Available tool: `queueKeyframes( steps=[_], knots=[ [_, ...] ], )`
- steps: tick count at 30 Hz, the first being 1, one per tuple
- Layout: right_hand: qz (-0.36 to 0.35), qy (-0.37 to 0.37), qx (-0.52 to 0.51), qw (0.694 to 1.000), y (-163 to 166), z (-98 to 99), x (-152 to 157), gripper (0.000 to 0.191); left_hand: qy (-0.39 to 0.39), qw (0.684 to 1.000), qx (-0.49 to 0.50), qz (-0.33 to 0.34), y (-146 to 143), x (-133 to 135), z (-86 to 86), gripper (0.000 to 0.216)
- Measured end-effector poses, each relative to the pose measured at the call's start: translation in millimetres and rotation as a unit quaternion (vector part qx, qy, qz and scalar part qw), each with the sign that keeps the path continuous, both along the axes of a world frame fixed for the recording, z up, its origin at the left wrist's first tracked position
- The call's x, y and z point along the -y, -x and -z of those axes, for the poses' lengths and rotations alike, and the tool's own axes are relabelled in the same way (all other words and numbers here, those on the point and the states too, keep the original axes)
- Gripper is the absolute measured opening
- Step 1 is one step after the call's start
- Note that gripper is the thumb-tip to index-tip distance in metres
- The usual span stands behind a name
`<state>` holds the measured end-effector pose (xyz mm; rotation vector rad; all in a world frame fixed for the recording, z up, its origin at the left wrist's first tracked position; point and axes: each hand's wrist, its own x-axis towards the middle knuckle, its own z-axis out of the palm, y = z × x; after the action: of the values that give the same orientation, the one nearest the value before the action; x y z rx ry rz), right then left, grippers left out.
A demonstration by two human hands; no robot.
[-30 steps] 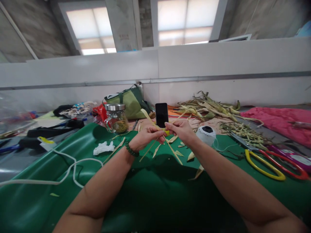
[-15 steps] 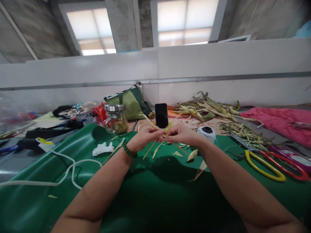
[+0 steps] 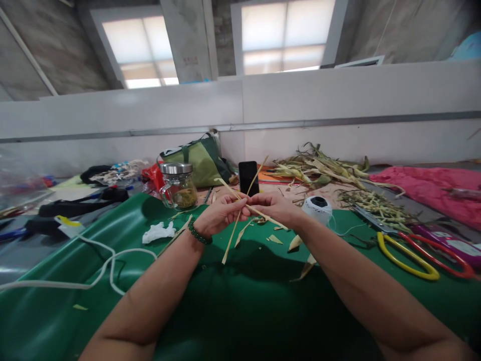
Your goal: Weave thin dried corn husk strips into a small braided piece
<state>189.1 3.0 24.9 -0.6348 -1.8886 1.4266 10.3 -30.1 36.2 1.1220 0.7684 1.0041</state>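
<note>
Since half a second ago: the two pale husk strips now stand out in an open cross between the hands; one of them now rises past the fingertips across the phone, and its lower end hangs nearer the wearer.
Left hand [image 3: 222,213]: thumb and forefinger pinched on the strips close to their crossing.
Right hand [image 3: 277,206]: fingertips also closed on the strips, just beside the left fingertips; which strip each hand grips cannot be told.
Rising strip [image 3: 230,243]: slants from above the fingertips, down between the hands, to a free end below the left fingers.
Slanting strip [image 3: 273,220]: runs from above the left fingers down to beneath the right hand.
Bracelet [image 3: 198,234]: dark green beads round the wrist behind the left fingers.
Phone [image 3: 247,175]: upright, just beyond the fingertips.
Thread spool [image 3: 313,215]: near the right fingers, on their outer side.
Husk pile [image 3: 323,169]: beyond the right fingers, farther out.
Scissors [image 3: 394,232]: well to the right of the fingers, handles yellow and red.
Glass jar [image 3: 176,189]: beyond the left fingers, to their left.
Green sheet [image 3: 244,311]: spread beneath both hands, husk scraps on it.
</note>
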Motion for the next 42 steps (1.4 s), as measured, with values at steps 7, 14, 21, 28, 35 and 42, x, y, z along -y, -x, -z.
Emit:
queueKeyframes(
  steps=[7,14,21,28,35,42],
  knots=[
    [0.022,-0.049,0.002,0.999,-1,-1.5,-1,0.043,-0.021,0.999,0.014,0.041,-4,5,2.4,0.025],
    [0.005,-0.097,0.007,0.995,-1,0.1,-4,0.046,-0.014,0.998,0.037,0.050,-7,7,2.7,0.021],
    [0.027,-0.098,0.016,0.995,1,10.2,-15,0.041,0.017,0.999,-0.032,-0.023,-4,0,2.0,0.020],
    [0.080,-0.123,0.034,0.989,1,10.0,-14,0.032,-0.121,0.979,-0.122,-0.108,-4,-2,8.9,0.031],
    [0.087,-0.161,0.057,0.981,-1,9.9,-15,0.031,-0.041,0.994,-0.045,-0.092,-4,-4,6.3,0.020],
    [0.067,-0.197,0.062,0.976,-4,10.2,-19,0.029,0.033,0.998,-0.014,-0.054,-5,1,1.1,0.016]
  ],
)
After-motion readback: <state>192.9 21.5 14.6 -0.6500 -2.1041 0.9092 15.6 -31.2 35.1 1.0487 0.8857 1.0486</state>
